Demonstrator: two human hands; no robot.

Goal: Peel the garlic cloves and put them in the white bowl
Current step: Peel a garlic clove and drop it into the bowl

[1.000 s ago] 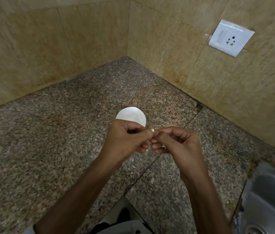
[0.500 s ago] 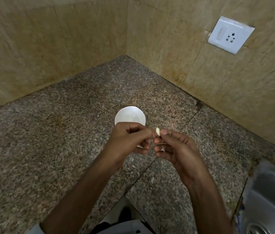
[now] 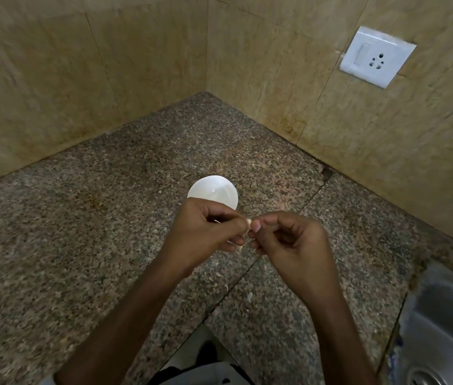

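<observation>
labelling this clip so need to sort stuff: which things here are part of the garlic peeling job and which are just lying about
Part of the job:
garlic clove, pinched between left hand and right hand
white bowl, on the counter behind the hands
peel scraps on the counter

Just lying about:
wall socket
sink

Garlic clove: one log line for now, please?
left hand: pinches garlic clove | right hand: pinches garlic clove | white bowl: beyond hands
</observation>
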